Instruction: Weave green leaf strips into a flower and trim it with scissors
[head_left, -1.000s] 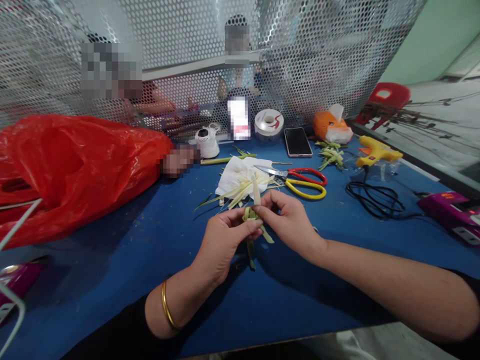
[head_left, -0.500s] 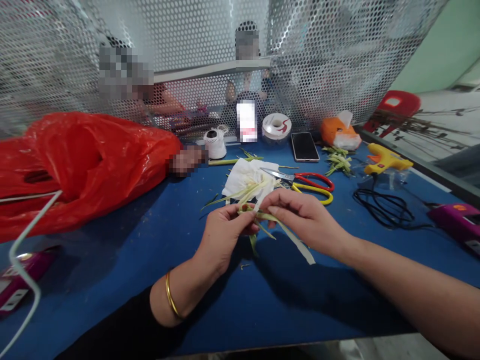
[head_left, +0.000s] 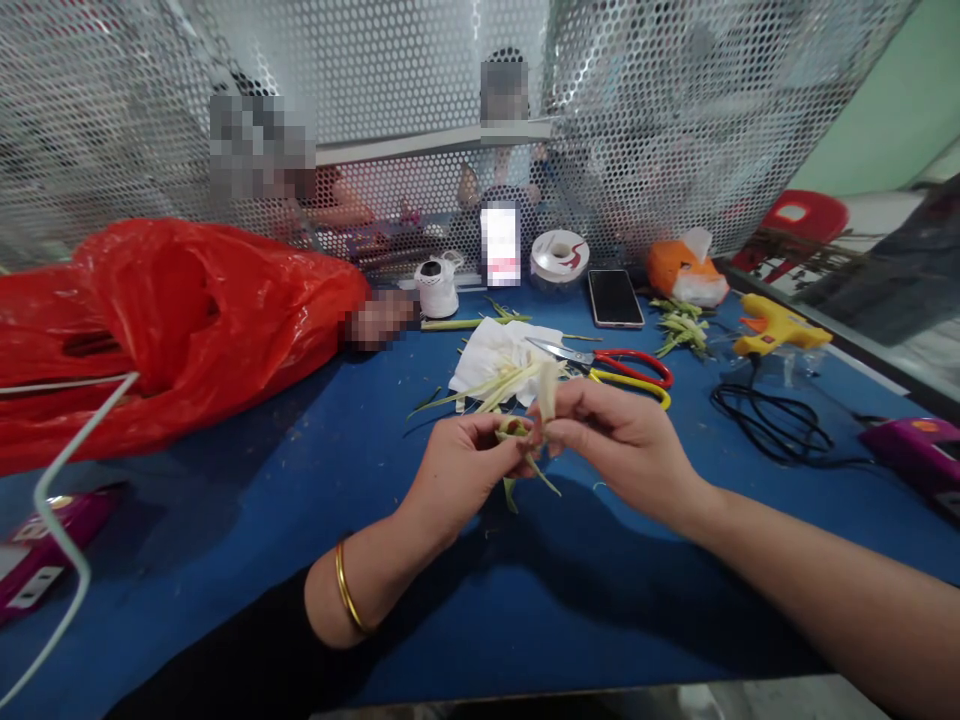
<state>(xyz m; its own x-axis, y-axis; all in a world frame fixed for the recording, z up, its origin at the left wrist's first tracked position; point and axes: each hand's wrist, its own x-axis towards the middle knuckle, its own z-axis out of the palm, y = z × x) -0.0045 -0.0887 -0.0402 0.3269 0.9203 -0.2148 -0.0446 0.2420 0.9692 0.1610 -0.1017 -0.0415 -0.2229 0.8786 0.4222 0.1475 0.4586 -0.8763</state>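
My left hand [head_left: 457, 478] pinches a small folded piece of green leaf [head_left: 513, 428], from which narrow ends hang below the fingers. Close beside it, my right hand [head_left: 622, 430] has thumb and forefinger closed on a pale leaf strip [head_left: 548, 390] that stands up between the hands. My fingers hide where strip and folded piece meet. Just beyond, more pale leaf strips [head_left: 510, 384] lie on a crumpled white tissue [head_left: 480, 352]. Scissors [head_left: 636, 368] with one red and one yellow handle lie past my right hand, blades partly over the tissue.
On the blue table [head_left: 285, 560] are a red plastic bag [head_left: 225, 310], thread spool [head_left: 436, 290], lit phone [head_left: 501, 245], ribbon roll [head_left: 560, 256], dark phone [head_left: 616, 298], orange tissue pack [head_left: 686, 268], leaf scraps [head_left: 682, 328], yellow glue gun [head_left: 784, 325] and purple power strips [head_left: 911, 455]. People sit behind a perforated screen.
The pale strip trailed down to the right before; now it is turned up between my hands. My right hand has shifted slightly, and the whole view has moved a little.
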